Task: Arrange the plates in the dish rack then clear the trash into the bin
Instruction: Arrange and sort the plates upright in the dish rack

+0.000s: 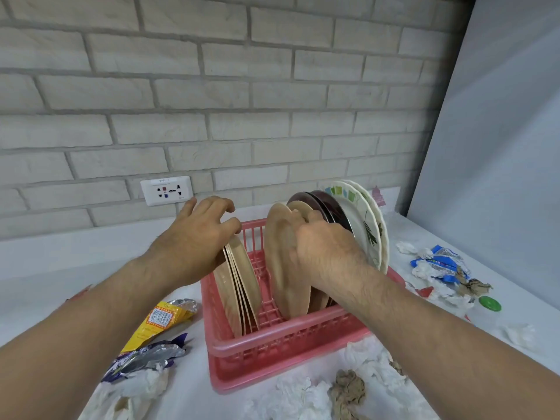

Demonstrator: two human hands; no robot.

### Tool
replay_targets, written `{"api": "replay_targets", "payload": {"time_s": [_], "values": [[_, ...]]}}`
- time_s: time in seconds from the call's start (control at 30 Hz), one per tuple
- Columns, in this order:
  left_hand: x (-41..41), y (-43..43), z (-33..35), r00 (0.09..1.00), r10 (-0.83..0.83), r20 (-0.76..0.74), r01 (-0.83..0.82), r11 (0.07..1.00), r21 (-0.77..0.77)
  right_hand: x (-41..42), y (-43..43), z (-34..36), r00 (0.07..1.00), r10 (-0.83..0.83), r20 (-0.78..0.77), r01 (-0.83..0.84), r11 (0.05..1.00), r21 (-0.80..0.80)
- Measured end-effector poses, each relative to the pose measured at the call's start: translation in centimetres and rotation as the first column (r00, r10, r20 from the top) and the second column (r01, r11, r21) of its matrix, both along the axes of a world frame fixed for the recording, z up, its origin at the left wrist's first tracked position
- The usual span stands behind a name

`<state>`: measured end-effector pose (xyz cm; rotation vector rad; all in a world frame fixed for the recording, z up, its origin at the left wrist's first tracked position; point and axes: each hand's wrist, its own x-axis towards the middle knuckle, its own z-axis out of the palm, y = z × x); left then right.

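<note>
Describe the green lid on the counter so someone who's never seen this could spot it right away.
Start at the pink dish rack and look to its right, across the white counter. Past the blue wrapper and crumpled tissues lies the green lid, flat. It is the only round, solid green thing among the trash.

Light is bright, even and soft, with a cool cast on the white bench (75, 268) and the panel (500, 147) at right. Shadows are faint: a pale one lies under the pink rack (272, 344), and the brick wall (212, 86) shows only shallow shading in its joints. Glare is limited to the foil wrapper (148, 357). Wide-angle distortion bends the brick courses and stretches both forearms near the lower corners. The right hand (327, 250) and the beige plate (285, 268) beside it are slightly motion-blurred.
</note>
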<state>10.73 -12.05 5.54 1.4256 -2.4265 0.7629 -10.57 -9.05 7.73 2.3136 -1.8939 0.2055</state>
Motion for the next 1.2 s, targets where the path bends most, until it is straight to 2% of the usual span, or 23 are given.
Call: {"api": "replay_targets", "payload": {"time_s": [0.13, 0.27, 0.37, 0.47, 0.53, 0.67, 0.8, 1.03, 1.2], "values": [[0.1, 0.3, -0.3, 0.999, 0.04, 0.004, -0.04, 0.999, -0.003, 0.0, -0.2, 0.6, 1.0, 0.007, -0.025, -0.008, 0.999, -0.042], [0.5, 0.4, -0.6, 0.998, -0.042, -0.045, 0.042, 0.999, -0.002, 0.1, 0.2, 1.4, 0.996, 0.072, 0.045, -0.066, 0.989, -0.129], [1.2, 0.2, -1.0, 0.99, -0.11, -0.084, 0.108, 0.994, -0.024, 0.9, 0.3, 0.7, 0.954, 0.228, 0.194, -0.209, 0.972, -0.11], [1.5, 0.1, -0.9, 0.975, -0.128, -0.18, 0.126, 0.992, -0.024, 1.8, -0.1, -1.0, 0.859, 0.25, 0.447, -0.294, 0.955, 0.03], [1.5, -0.1, -0.8, 0.971, -0.126, -0.202, 0.124, 0.992, -0.022, 2.3, -0.1, -2.1, 0.81, 0.258, 0.527, -0.356, 0.93, 0.092], [1.6, 0.1, -1.0, 0.962, -0.183, -0.203, 0.185, 0.983, -0.01, 2.7, 0.4, -2.6, 0.787, 0.319, 0.528, -0.417, 0.906, 0.074], [1.4, 0.6, -1.2, 0.973, -0.113, -0.202, 0.119, 0.993, 0.014, 2.9, 0.4, -2.8, 0.789, 0.35, 0.504, -0.429, 0.902, 0.044], [1.5, 0.2, -1.4, 0.975, -0.109, -0.193, 0.104, 0.994, -0.035, 2.8, 0.5, -3.4, 0.734, 0.315, 0.601, -0.441, 0.895, 0.07], [1.5, 0.1, -1.5, 0.972, -0.12, -0.203, 0.112, 0.992, -0.053, 3.1, 0.9, -2.8, 0.742, 0.335, 0.581, -0.454, 0.889, 0.067]]}}
